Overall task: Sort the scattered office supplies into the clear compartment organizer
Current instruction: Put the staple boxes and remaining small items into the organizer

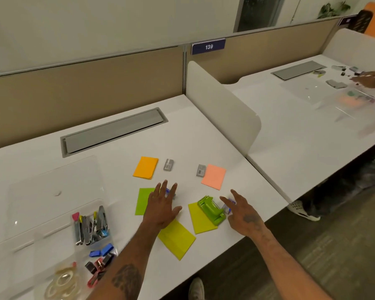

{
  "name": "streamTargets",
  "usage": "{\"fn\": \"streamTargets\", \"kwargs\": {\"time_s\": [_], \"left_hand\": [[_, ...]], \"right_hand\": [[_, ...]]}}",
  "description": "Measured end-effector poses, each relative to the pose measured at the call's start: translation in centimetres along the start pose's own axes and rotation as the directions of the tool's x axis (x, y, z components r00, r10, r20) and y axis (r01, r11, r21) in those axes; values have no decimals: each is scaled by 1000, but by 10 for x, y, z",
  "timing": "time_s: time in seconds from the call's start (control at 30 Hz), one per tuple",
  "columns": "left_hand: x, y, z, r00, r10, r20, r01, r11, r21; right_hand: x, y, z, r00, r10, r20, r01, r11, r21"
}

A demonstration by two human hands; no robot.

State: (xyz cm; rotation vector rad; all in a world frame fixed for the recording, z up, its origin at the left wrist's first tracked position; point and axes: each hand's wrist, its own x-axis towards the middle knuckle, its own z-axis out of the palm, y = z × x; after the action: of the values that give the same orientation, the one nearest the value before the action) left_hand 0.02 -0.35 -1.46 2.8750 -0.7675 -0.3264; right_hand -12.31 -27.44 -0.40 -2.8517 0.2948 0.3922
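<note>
Clear plastic forms the organizer [52,213], which sits at the left of the white desk [204,137], its lid [52,182] lying open behind it. One compartment holds upright staplers [91,228]; the next one toward the near edge holds blue and dark binder clips [101,256]; the nearest holds tape rolls [62,284].

Loose supplies lie to the right of the organizer. An orange pad [146,167] and a peach pad [214,176] lie farther back, each with a small silver staple box beside it: one box [168,164] just right of the orange pad, the other [201,170] touching or nearly touching the peach pad's left edge. Nearer, a green pad [142,201] lies partly under the left hand [161,208]. Two yellow-green pads lie toward the near edge, one [177,239] below the left hand, the other [200,219] under a green hole punch [211,210].

Left-hand fingers are spread and flat, palm down, over a small blue and clear item [170,192]; whether they touch it I cannot tell. The right hand [241,213] is also palm down with fingers spread, just right of the punch, over a similar blue and clear item [227,207]. Neither hand visibly pinches anything.

A white divider [221,109] separates this desk from the neighbouring one, where another person's hand [370,80] reaches over small items. A sign reading 139 [208,47] hangs on the back partition.
</note>
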Motion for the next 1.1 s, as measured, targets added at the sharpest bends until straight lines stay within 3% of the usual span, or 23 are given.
{"fn": "streamTargets", "kwargs": {"time_s": [0.27,0.43,0.57,0.73,0.8,0.93,1.1], "left_hand": [[26,12,2,998,-56,19,55,998,27],[29,10,1,997,-71,-26,71,997,37],[29,9,-5,993,-101,-67,95,992,-85],[17,-1,-41,979,-123,-163,75,959,-272],[6,-14,-62,958,-157,-241,64,934,-352],[-29,-62,-95,918,-212,-336,55,906,-420],[-95,-142,-114,900,-257,-351,106,912,-396]], "right_hand": [[9,15,6,999,-38,10,37,999,40],[17,17,4,1000,31,-6,-30,995,93],[28,6,-7,990,92,-109,-67,975,212],[59,-41,-34,964,66,-259,31,935,353],[69,-75,-43,956,14,-292,100,923,372],[75,-160,-47,888,-241,-391,351,905,240],[65,-266,-31,866,-407,-290,485,826,289]]}}
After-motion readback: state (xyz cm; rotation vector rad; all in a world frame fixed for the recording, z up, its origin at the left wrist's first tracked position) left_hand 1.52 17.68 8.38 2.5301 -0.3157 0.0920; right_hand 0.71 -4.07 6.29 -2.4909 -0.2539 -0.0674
